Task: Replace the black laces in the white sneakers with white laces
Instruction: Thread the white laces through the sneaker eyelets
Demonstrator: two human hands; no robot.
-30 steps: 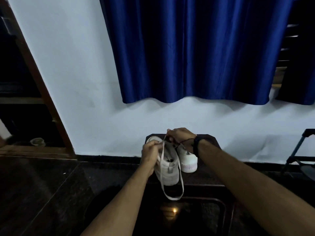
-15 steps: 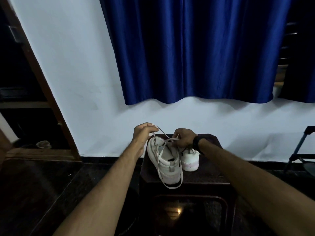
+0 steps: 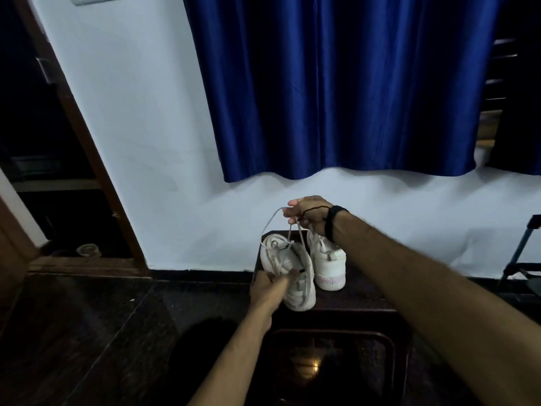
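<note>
Two white sneakers stand on a dark stool [image 3: 360, 297] against the wall. The left sneaker [image 3: 295, 276] lies tilted with its opening toward me. My left hand [image 3: 270, 288] grips it at the tongue, fingers curled over the edge. My right hand [image 3: 310, 213] is raised above the shoes and pinches the white lace [image 3: 275, 218], which runs down in thin strands to the left sneaker's eyelets. The right sneaker [image 3: 328, 262] stands upright behind my right wrist, partly hidden. No black lace is clearly visible.
A blue curtain [image 3: 336, 83] hangs on the white wall behind the stool. A brown door frame [image 3: 96, 159] runs down the left. A folding stand [image 3: 524, 256] is at the far right. The floor is dark and glossy.
My right hand rose from the shoe and pulled the white lace up taut. My left hand dropped from above the left sneaker to grip its tongue.
</note>
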